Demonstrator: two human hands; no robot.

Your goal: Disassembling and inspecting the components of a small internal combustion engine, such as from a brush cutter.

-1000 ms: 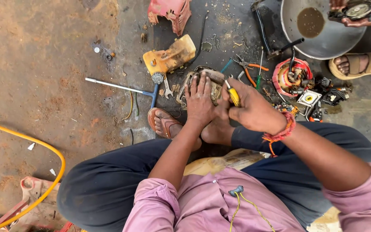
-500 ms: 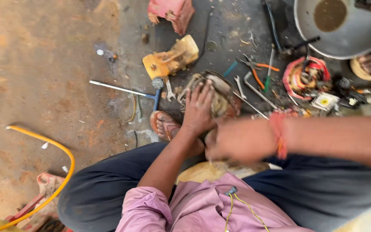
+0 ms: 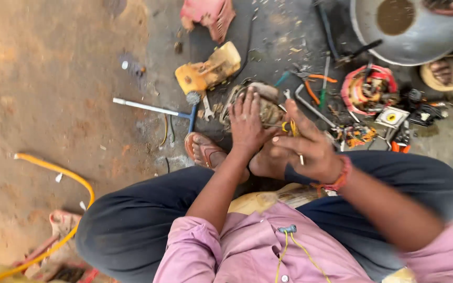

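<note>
Pressing your left hand flat, fingers spread, on the grimy engine part lying on the floor, your right hand pinches a yellow-handled screwdriver, its shaft pointing back toward you.

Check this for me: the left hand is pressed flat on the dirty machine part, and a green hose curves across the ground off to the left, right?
Not quite: the hose is yellow, not green, as the head view shows. The left hand does lie flat on the dirty machine part.
</note>
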